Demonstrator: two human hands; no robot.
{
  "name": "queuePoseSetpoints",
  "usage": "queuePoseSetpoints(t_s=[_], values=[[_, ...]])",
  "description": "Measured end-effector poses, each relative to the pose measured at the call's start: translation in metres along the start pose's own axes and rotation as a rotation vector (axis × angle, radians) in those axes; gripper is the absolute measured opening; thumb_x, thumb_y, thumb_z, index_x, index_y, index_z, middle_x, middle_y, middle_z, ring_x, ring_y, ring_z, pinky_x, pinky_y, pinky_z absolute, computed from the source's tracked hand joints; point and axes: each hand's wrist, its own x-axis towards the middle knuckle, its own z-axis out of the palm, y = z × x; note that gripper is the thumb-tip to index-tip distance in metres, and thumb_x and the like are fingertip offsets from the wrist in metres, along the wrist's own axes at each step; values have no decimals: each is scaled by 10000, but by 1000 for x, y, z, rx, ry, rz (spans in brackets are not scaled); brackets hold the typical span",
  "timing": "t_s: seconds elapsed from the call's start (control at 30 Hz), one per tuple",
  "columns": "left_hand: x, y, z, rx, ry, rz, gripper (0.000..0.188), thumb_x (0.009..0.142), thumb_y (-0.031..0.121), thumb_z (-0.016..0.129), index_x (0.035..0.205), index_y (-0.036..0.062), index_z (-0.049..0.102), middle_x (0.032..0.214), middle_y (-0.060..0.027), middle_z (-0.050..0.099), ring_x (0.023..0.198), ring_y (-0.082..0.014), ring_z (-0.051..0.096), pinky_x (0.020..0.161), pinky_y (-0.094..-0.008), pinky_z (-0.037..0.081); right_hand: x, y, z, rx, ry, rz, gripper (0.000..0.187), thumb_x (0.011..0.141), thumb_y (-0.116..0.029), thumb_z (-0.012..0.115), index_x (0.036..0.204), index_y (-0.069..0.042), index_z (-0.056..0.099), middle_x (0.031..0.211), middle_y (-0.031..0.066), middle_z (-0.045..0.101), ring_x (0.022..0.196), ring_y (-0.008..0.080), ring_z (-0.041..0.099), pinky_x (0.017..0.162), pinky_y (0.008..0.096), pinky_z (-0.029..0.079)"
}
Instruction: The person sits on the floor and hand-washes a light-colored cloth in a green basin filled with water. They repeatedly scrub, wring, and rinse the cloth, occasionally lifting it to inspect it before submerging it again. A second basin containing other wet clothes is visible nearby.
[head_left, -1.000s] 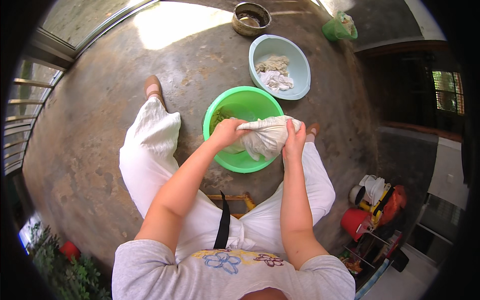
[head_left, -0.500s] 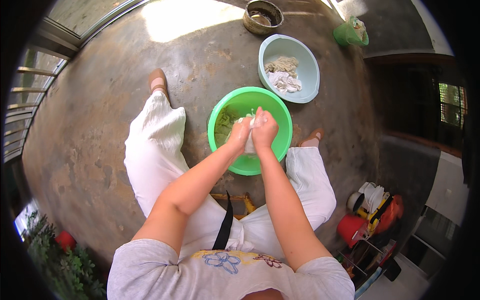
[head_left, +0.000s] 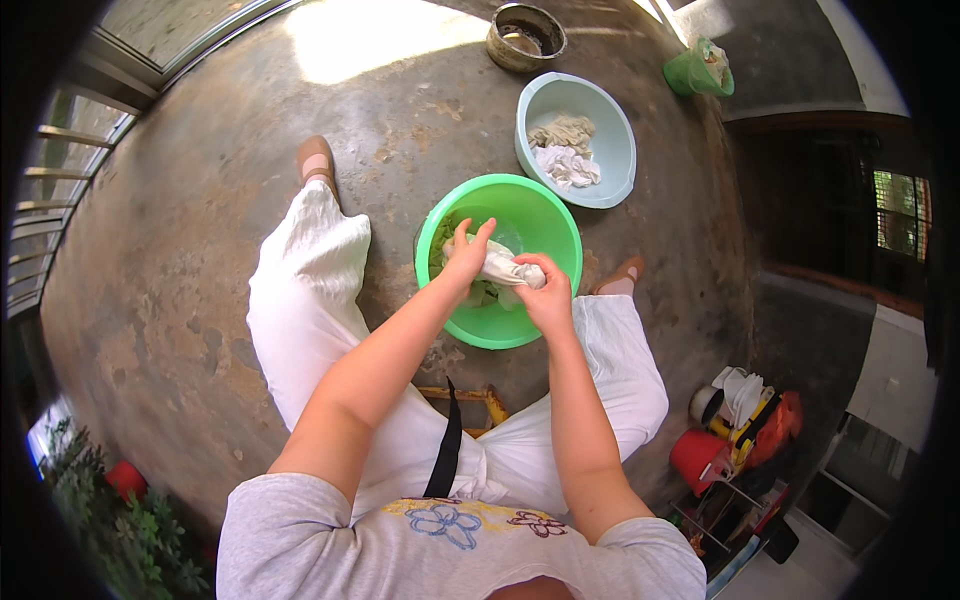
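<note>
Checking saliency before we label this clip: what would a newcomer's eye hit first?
Probably the bright green basin near the picture's centre, with the right hand holding a white cloth over it and the left hand at the cloth's other end. Next, likely the pale blue basin just beyond, to the right, with crumpled cloths inside. Then the glaring sunlit patch of floor along the top edge.

Probably a home, worn floor (head_left: 190, 240), green basin (head_left: 548, 232)
</note>
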Motion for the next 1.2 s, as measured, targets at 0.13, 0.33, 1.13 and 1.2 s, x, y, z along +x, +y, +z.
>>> queuePoseSetpoints(t_s=[0.13, 0.33, 1.13, 1.2], values=[[-30, 24, -4, -293, -319, -303, 836, 841, 449, 611, 1452, 152, 125, 1429, -174, 320, 1204, -304, 472, 959, -506, 416, -6, -39, -9, 361, -106, -37, 327, 720, 45, 652, 1036, -17, 597, 990, 48, 633, 927, 162, 597, 815, 283, 475], [-8, -12, 7, -712, -686, -59, 395, 941, 314, 514, 1258, 80, 496, 1196, -113, 582, 1060, -220, 592, 888, -386, 507, 2, -32, 15, -478, 259, -409, 551, 715, -355, 750, 1161, -89, 565, 1206, 145, 505, 1153, 368, 460, 980, 480, 363], [-32, 16, 5, -221, -414, 373, 333, 673, -1, 626, 993, 78, 573, 910, -26, 606, 854, -140, 575, 765, -278, 464, 13, 83, 3, 1163, -32, 610, 421, 975, -336, 456, 1273, -39, 464, 1202, 98, 565, 1099, 204, 556, 913, 363, 474], [-33, 19, -2, -256, -426, 363, 429, 664, -32, 565, 1073, 87, 514, 956, -34, 572, 858, -148, 563, 789, -274, 454, 10, 84, 1, 1194, -170, 743, 485, 954, -349, 495, 1312, -27, 431, 1272, 107, 535, 1130, 221, 552, 925, 391, 473]])
